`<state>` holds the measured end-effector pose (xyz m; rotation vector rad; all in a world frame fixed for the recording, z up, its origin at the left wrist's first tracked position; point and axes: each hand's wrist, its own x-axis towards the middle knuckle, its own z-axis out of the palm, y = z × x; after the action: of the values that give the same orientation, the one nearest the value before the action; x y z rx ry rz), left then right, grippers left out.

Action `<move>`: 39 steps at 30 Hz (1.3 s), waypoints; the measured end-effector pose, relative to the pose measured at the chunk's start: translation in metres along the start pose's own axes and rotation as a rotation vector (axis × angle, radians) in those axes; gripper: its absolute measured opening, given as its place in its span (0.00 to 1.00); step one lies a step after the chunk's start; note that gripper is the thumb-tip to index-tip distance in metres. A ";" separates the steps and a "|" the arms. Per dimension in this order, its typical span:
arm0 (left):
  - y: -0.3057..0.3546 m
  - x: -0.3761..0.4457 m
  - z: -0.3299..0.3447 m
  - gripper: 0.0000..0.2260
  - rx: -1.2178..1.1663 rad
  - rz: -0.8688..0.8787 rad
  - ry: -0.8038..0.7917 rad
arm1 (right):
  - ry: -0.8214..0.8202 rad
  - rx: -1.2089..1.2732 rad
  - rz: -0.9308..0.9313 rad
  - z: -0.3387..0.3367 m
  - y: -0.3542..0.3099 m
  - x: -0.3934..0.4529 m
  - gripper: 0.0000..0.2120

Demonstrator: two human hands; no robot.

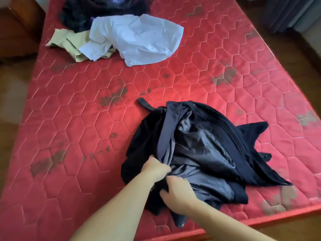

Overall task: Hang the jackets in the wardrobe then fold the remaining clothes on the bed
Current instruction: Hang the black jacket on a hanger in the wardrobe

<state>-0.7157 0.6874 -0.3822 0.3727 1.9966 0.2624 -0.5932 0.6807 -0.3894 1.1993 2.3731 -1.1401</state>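
A crumpled dark jacket (205,146) with shiny grey lining lies near the front edge of the red quilted mattress (86,119). My left hand (156,168) grips a fold of the jacket's grey fabric at its left side. My right hand (178,193) clutches the jacket's dark lower edge just below and to the right of my left hand. A black hanger tip (145,103) pokes out from under the jacket's top left. Farther back lie a white shirt (139,39), a beige garment (73,44) and a dark clothes pile (97,11).
A wooden bedside cabinet (15,28) stands at the far left beside the mattress. Wooden floor (295,54) runs along the right side, with grey curtains (288,11) at the top right. The mattress has dark stains.
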 end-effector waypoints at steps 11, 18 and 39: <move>0.011 -0.073 -0.099 0.05 -0.141 0.255 0.217 | 0.122 0.507 0.003 -0.049 -0.037 -0.050 0.19; 0.048 -0.194 -0.212 0.15 0.081 0.556 0.102 | 0.505 0.239 -0.091 -0.177 -0.125 -0.049 0.29; 0.038 -0.397 -0.428 0.11 0.380 0.975 0.537 | 0.671 -0.547 -0.528 -0.397 -0.410 -0.180 0.11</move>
<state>-0.9328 0.5655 0.1472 1.6664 2.2282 0.6348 -0.7467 0.7252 0.1878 0.8564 3.3212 -0.0958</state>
